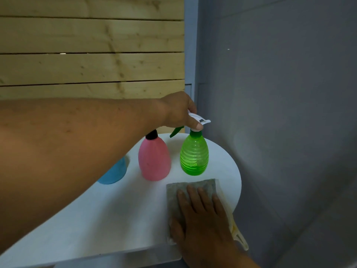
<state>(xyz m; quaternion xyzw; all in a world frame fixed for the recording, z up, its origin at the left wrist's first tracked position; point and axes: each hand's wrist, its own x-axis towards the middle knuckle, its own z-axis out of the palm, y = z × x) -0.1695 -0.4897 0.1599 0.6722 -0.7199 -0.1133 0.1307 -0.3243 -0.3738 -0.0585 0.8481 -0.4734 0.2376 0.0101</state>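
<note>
Our left hand [177, 111] grips the green spray bottle [194, 155] by its top; below that hand, our right hand [201, 215] lies flat on the cloth [193, 185].

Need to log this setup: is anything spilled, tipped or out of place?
No spill; the pink bottle and green bottle stand upright. Only the cloth under the right hand overhangs the table edge at right.

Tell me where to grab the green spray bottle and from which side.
Grip the green spray bottle at its narrow neck just under the white spray head, coming from above, where the left hand has it. It stands upright, its ribbed body bulges wide, and the pink bottle crowds its left.
</note>
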